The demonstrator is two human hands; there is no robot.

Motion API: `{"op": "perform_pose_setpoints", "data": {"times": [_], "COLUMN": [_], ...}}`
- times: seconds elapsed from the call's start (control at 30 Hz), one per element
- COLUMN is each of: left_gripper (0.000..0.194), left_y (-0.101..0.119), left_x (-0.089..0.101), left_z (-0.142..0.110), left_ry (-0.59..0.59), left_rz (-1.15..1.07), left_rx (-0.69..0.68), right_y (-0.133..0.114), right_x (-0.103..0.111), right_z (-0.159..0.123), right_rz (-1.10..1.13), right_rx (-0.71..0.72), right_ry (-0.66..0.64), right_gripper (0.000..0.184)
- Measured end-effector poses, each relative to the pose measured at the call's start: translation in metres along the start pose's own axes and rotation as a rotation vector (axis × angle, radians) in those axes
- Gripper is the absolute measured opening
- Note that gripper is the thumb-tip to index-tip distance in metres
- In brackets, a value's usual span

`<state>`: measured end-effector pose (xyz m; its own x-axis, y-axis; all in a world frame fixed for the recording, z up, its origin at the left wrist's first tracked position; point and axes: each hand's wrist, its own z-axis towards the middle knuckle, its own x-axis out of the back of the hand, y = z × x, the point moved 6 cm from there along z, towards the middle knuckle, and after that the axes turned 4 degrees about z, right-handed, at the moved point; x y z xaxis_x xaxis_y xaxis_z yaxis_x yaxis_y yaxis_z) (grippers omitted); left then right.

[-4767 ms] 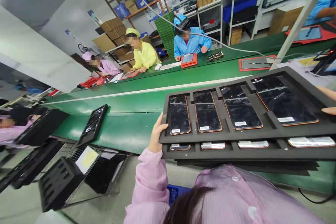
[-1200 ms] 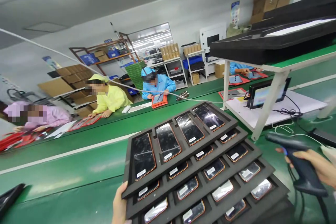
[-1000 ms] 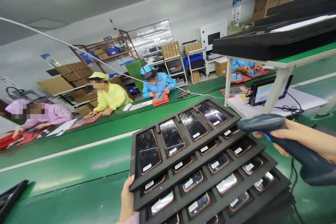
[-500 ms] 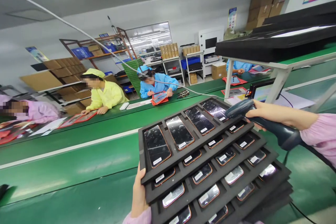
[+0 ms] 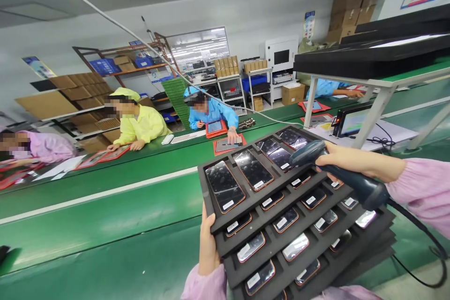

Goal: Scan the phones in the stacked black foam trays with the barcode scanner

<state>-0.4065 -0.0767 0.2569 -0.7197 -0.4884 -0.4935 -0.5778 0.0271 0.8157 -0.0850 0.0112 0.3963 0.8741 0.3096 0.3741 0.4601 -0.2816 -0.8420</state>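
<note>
The person's left hand [image 5: 208,248] grips the near left edge of a stack of black foam trays [image 5: 333,239], fanned so that each lower tray shows a strip of its phones, and holds the stack tilted above the green conveyor belt [image 5: 105,206]. The right hand [image 5: 342,159] is closed around a dark handheld scanner [image 5: 337,176], whose head hangs over the far end of the top tray, close to the phones [image 5: 252,169] lying there with small white labels at their near ends. Judging by this pose, the scanning looks barely begun: the scanner sits at the top row, and the labelled rows on the trays below appear to be left to do, though whether any label has been read cannot be told from this view. Across the belt, other workers [image 5: 140,124] bend over red mats.
</note>
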Motion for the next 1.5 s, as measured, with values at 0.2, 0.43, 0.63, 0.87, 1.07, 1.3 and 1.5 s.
{"op": "perform_pose_setpoints", "data": {"times": [0.2,0.43,0.63,0.87,1.07,1.3,1.5], "left_gripper": [0.079,0.081,0.09,0.094,0.091,0.083,0.096], "left_y": [-0.005,-0.009,-0.011,-0.011,-0.012,-0.013,-0.012], "left_x": [0.005,0.009,0.011,0.008,0.011,0.012,0.01], "left_z": [0.005,0.012,0.017,0.016,0.016,0.017,0.017], "left_ry": [-0.047,-0.095,-0.075,-0.081,-0.082,-0.102,-0.105], "left_rz": [-0.006,-0.006,0.019,0.043,0.08,0.071,0.071], "left_rx": [0.0,-0.038,-0.062,-0.054,-0.06,-0.071,-0.069], "right_y": [-0.011,-0.004,-0.004,-0.014,-0.023,-0.019,-0.024], "right_x": [-0.007,-0.028,-0.035,-0.009,-0.012,-0.012,-0.058], "right_z": [-0.008,-0.02,-0.029,-0.017,-0.018,-0.023,-0.032], "right_rz": [-0.052,0.019,0.094,-0.027,-0.098,-0.069,-0.014], "right_rx": [-0.075,-0.047,0.042,-0.032,-0.061,-0.073,0.006], "right_ry": [0.084,0.107,0.148,0.183,0.185,0.189,0.04], "right_gripper": [0.024,0.038,0.041,0.03,0.019,0.026,0.04]}}
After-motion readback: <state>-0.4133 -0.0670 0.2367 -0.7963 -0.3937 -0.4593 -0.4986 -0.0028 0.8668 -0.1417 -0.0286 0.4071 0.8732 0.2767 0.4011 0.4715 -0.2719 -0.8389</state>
